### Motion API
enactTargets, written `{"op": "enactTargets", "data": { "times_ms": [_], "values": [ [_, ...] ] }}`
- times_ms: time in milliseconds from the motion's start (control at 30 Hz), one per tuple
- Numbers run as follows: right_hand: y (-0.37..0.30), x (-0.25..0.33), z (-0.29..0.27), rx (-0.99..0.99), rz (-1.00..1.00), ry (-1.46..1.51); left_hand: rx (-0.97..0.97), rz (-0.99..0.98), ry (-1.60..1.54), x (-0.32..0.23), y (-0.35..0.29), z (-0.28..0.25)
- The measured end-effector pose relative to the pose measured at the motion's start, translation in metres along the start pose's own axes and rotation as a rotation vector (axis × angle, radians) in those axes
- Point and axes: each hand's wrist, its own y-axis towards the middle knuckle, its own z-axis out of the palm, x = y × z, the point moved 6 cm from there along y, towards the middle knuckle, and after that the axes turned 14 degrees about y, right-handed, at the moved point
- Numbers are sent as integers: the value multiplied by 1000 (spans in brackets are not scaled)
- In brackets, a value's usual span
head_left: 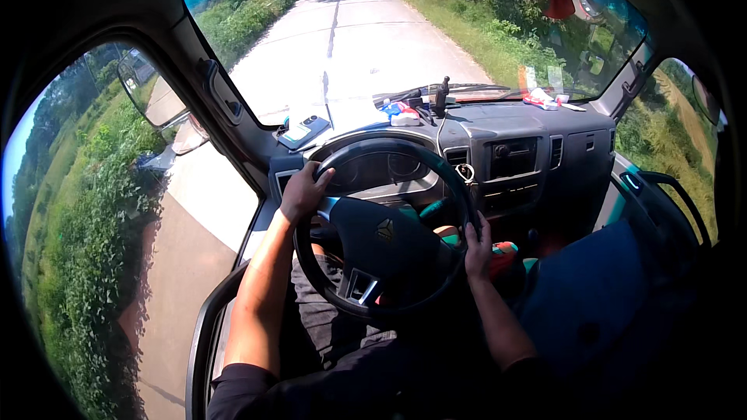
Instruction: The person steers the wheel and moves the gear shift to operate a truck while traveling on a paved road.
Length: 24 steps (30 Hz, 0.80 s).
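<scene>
I sit in the driver's seat of a vehicle. A black steering wheel [387, 231] fills the middle of the view. My left hand [303, 190] grips its rim at the upper left. On the right side of the rim my right hand [478, 247] is wrapped around it. Both forearms come up from the lower edge. Behind the wheel the instrument cluster [381, 171] is partly hidden by the rim.
A phone [303, 131] and small packets [398, 112] lie on the grey dashboard [506, 120]. A concrete road [350, 31] with green verges runs ahead. A side mirror [152, 93] sits left. A blue seat [591, 295] is on the right.
</scene>
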Motion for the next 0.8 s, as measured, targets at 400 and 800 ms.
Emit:
{"op": "enactTargets", "data": {
  "times_ms": [400,800],
  "values": [
    [-4,-10,-2,-11,-54,33,-1,0,45,5,7,5],
    [9,-3,2,23,62,132,5,-79,-42,11,-11,2]
  ]
}}
